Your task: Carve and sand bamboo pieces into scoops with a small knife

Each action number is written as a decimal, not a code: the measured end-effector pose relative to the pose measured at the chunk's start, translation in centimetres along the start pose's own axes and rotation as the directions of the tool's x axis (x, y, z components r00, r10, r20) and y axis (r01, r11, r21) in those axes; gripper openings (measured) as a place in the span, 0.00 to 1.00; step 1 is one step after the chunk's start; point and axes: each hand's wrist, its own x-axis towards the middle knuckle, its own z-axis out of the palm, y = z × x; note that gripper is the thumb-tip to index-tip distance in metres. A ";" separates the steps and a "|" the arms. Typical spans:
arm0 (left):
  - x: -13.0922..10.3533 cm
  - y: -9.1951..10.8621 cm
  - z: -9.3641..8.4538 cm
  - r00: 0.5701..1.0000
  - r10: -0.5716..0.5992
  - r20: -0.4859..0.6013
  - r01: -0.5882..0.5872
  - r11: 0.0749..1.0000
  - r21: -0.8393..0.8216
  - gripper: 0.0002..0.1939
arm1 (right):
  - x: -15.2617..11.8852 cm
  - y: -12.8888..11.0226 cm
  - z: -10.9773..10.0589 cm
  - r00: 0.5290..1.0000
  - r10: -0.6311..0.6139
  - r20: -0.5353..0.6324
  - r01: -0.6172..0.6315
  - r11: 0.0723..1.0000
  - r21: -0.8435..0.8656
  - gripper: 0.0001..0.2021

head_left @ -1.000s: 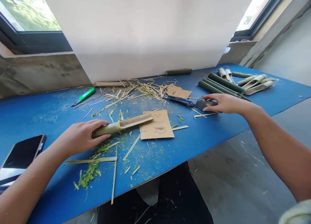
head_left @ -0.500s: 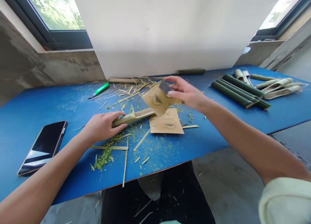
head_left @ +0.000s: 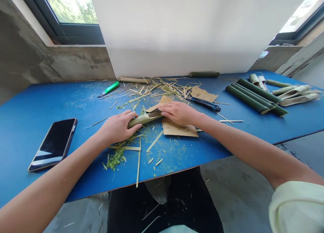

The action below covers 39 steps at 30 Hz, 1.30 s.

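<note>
On the blue table, my left hand (head_left: pixel 120 125) is closed round the near end of a carved bamboo piece (head_left: pixel 145 119), which has a hollow cut into its right part. My right hand (head_left: pixel 177 112) presses a folded sheet of sandpaper (head_left: pixel 162 100) onto the far end of the hollow, fingers together. The sheet's brown back and dark grit side both show; my fingers hide part of it. Beneath my right hand, a second brown sheet (head_left: pixel 177 129) lies flat on the table, partly covered by the hand.
A phone (head_left: pixel 53 143) lies at the left. Behind are a green knife (head_left: pixel 111 87), bamboo strips (head_left: pixel 167 88), a dark blue cutter (head_left: pixel 206 104) and a brown paper scrap (head_left: pixel 204 94). Green bamboo pieces (head_left: pixel 249 98) and carved scoops (head_left: pixel 296 93) sit right. Green shavings (head_left: pixel 115 159) lie near the front.
My right hand has come down and left with the sandpaper, from above the table onto the bamboo. The cutter and paper scrap behind it now show. The view has shifted slightly.
</note>
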 end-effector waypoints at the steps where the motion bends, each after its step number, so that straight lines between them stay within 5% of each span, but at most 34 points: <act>1: 0.1 0.4 0.1 1.000 0.018 -0.008 -0.018 0.999 0.033 0.23 | 0.5 -0.3 0.5 0.999 0.028 -0.044 -0.028 1.000 -0.011 0.24; 8: 0.9 2.4 1.3 0.997 -0.059 -0.044 0.066 0.982 0.175 0.22 | 2.4 -4.7 1.0 0.994 0.030 -0.107 -0.031 1.000 -0.001 0.20; 15: 0.7 2.9 1.5 0.997 -0.053 -0.047 0.060 0.986 0.153 0.20 | 2.0 -1.9 1.8 0.993 -0.079 -0.089 0.092 0.983 0.161 0.25; 18: 0.6 3.5 1.4 0.996 -0.082 -0.020 0.085 0.981 0.177 0.22 | 2.3 -1.3 2.3 0.990 0.118 -0.076 -0.099 0.972 0.213 0.26; 20: 0.7 3.9 1.4 0.995 -0.093 -0.022 0.095 0.975 0.199 0.22 | 2.5 -1.5 2.4 0.943 0.323 -0.085 -0.299 0.929 0.218 0.26; 22: 0.8 4.2 1.2 0.995 -0.097 -0.021 0.100 0.968 0.230 0.23 | 2.8 -2.1 2.4 0.919 0.385 -0.089 -0.359 0.907 0.221 0.26; 25: 1.2 4.5 0.6 0.994 -0.101 0.040 0.084 0.948 0.307 0.23 | 3.1 -2.3 2.4 0.959 0.273 -0.073 -0.253 0.944 0.211 0.22; 29: 2.0 4.9 -0.4 0.970 -0.165 0.177 0.101 0.941 0.322 0.24 | 3.0 -1.1 1.9 0.908 0.414 -0.069 -0.405 0.907 0.114 0.22; 31: 2.4 5.2 -0.8 0.955 -0.195 0.224 0.120 0.942 0.313 0.24 | 2.9 -0.6 1.8 0.929 0.364 -0.059 -0.354 0.925 0.137 0.21; 33: 2.7 5.3 -1.0 0.949 -0.209 0.238 0.130 0.942 0.308 0.25 | 2.9 -0.4 1.9 0.969 0.243 -0.044 -0.230 0.954 0.193 0.19; 37: 2.8 5.3 -0.9 0.941 -0.243 0.235 0.178 0.947 0.268 0.24 | 3.0 0.1 1.8 0.913 0.401 -0.068 -0.385 0.906 0.176 0.16; 39: 2.8 5.3 -0.8 0.947 -0.235 0.218 0.176 0.950 0.259 0.24 | 3.1 0.3 1.9 0.946 0.319 -0.061 -0.302 0.932 0.201 0.16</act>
